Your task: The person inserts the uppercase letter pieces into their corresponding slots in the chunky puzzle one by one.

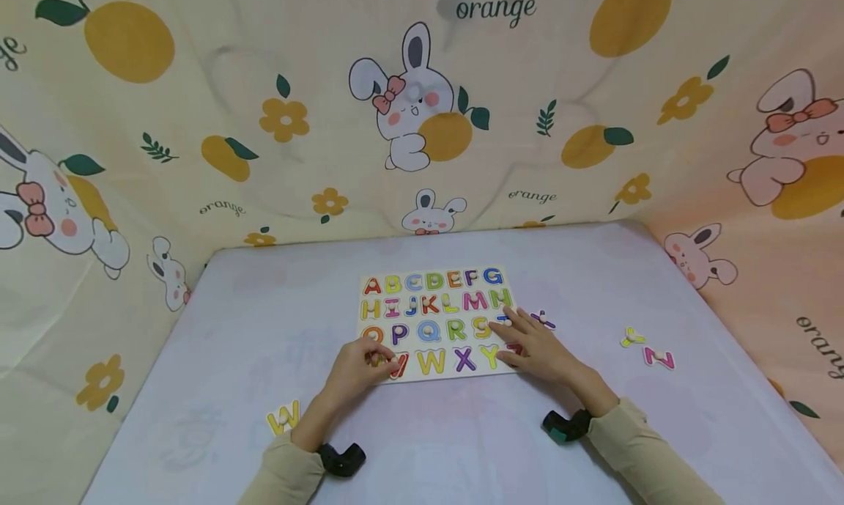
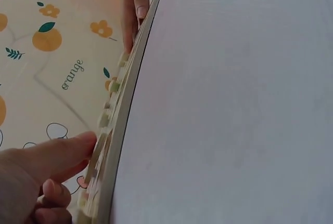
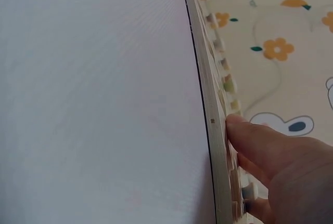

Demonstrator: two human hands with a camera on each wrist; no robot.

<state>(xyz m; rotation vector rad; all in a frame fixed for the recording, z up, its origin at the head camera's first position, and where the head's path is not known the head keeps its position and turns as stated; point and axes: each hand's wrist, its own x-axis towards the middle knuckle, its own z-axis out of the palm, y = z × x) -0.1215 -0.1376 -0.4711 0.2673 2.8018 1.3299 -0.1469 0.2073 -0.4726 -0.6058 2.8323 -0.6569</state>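
Note:
A cream alphabet puzzle board (image 1: 409, 380) lies flat, filled with rows of coloured, knobbed letters. At its front left corner my left hand (image 1: 359, 364) pinches the red letter V (image 1: 398, 366), which tilts at its slot. In the left wrist view the thumb (image 2: 78, 148) meets the edge of a raised piece. My right hand (image 1: 537, 347) rests over the board's right side, fingers spread near the S (image 1: 482, 327) and the yellow-green Y (image 1: 489, 356). It covers the letters around T and Z. In the right wrist view its thumb (image 3: 250, 133) lies along the board's front edge.
A loose yellow W (image 1: 283, 418) lies left of the left forearm. Right of the board are a purple letter piece (image 1: 543, 319), a yellow Y (image 1: 631, 336) and a pink letter (image 1: 659, 358). A printed cloth (image 1: 297, 175) hangs behind the white table (image 1: 461, 446).

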